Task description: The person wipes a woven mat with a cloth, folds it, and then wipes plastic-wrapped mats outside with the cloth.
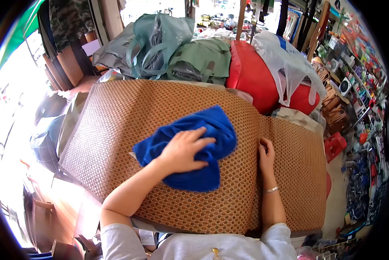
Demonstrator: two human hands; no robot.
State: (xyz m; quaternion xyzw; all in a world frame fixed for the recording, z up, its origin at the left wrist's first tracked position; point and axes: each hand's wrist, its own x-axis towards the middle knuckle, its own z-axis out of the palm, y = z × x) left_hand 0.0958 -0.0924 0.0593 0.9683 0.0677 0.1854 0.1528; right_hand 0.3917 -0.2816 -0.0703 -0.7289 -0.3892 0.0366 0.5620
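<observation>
A rumpled blue cloth lies on a brown woven mat. My left hand presses down on the cloth from above, its fingers spread and slightly blurred. At the crease where the mat steps down to its right section, my right hand rests with fingers slightly bent and apart. It touches the mat's surface, and I see nothing held in it. A bracelet circles the right wrist.
Behind the mat stand a teal bag, a green bag, a red case and a white plastic bag. Crowded shelves of goods line the right. A plaid bundle sits at the left.
</observation>
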